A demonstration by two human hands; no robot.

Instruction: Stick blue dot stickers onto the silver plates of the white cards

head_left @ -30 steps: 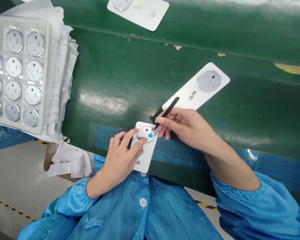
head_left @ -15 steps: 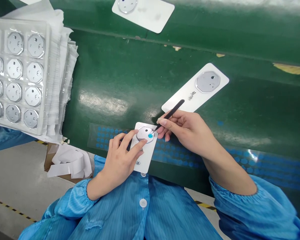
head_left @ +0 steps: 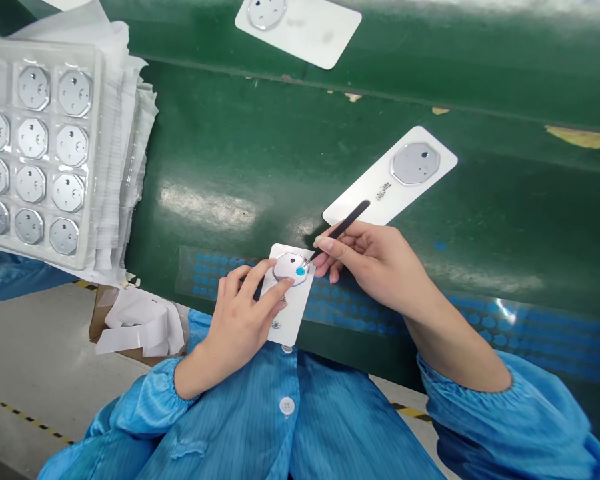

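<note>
My left hand (head_left: 250, 313) grips a small white card (head_left: 293, 317) at the table's near edge, fingers and thumb on its silver octagonal piece (head_left: 284, 267). A bright blue dot (head_left: 301, 271) lies on that piece. Black tweezers (head_left: 350, 219) are pinched in my right hand (head_left: 370, 263), their tip at the blue dot. Just beyond my right hand a larger white card (head_left: 363, 197) with a grey octagon (head_left: 415, 163) lies tilted on the green table (head_left: 260, 147).
A clear tray (head_left: 94, 160) of silver octagonal pieces rests on stacked white sheets (head_left: 125, 147) at the left. Another white card (head_left: 315, 33) lies at the back. A clear strip with blue dots (head_left: 355, 310) runs along the near edge. Below left stands a box with white scraps (head_left: 145, 327).
The tray at the left and the card at the back have shifted slightly right in view. Both hands, the held card and the tweezers look almost unchanged.
</note>
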